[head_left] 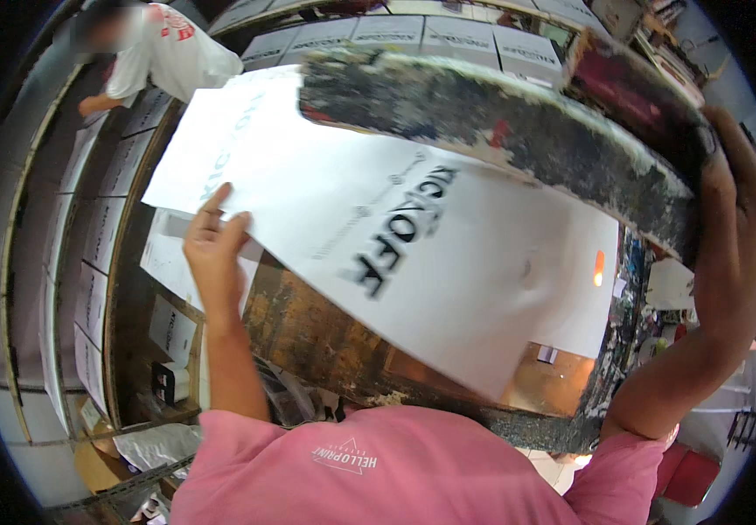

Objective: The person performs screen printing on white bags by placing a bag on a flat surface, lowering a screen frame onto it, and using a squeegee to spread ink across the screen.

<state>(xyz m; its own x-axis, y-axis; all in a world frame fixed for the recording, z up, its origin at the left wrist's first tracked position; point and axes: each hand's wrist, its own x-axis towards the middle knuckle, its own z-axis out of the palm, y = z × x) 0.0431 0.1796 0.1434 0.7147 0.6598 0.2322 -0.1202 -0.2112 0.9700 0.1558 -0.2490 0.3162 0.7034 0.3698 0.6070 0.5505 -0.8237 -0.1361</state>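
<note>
A large white paper sheet [474, 271] with dark slanted lettering lies at an angle over the printing board, its near edge lifted and blurred. My left hand [218, 254] pinches this sheet's left edge between thumb and fingers. Beyond it, a paint-crusted screen-printing frame [483, 109] is tilted up, its thick dark side facing me. At the far right my right hand [732, 166] is closed round the frame's end; some of its fingers are hidden. Under the sheet, the brown printing board [308, 319] shows at the near side.
White sheets [194, 149] with pale lettering lie at the upper left. Printed sheets fill racks [102, 232] on the left and a shelf [386, 33] at the back. Another person [172, 52] stands at the rack. A red stool [688, 472] is at lower right.
</note>
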